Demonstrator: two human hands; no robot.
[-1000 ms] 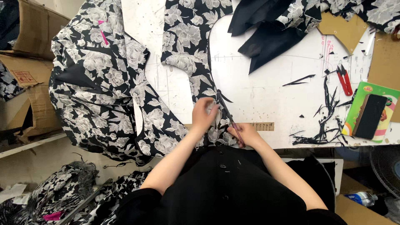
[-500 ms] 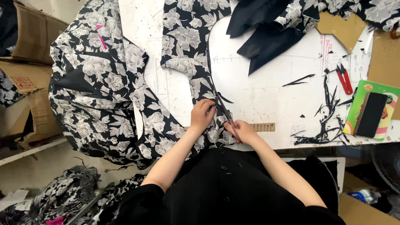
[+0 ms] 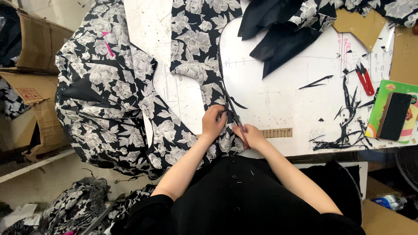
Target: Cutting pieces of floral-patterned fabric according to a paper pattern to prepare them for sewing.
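Note:
A long piece of black fabric with white flowers [image 3: 196,48] lies over the white table [image 3: 283,87] and runs toward me. My left hand [image 3: 213,122] presses flat on the fabric near the table's front edge. Right beside it, my right hand [image 3: 250,134] grips pink-handled scissors [image 3: 241,132] whose blades reach up along the fabric's right edge. A thin black strip [image 3: 237,103] curls off that edge just above the blades.
A big heap of the same flowered fabric [image 3: 104,100] hangs off the table's left side. Plain black cloth [image 3: 278,35] lies at the back. Red snips [image 3: 365,79], black offcuts [image 3: 344,130], a wooden ruler [image 3: 278,132] and a dark phone [image 3: 394,115] on a green booklet sit to the right. Cardboard boxes [image 3: 30,87] stand left.
Both hands have crept a little farther along the fabric's edge with the scissors. The fabric heap at the left has not shifted.

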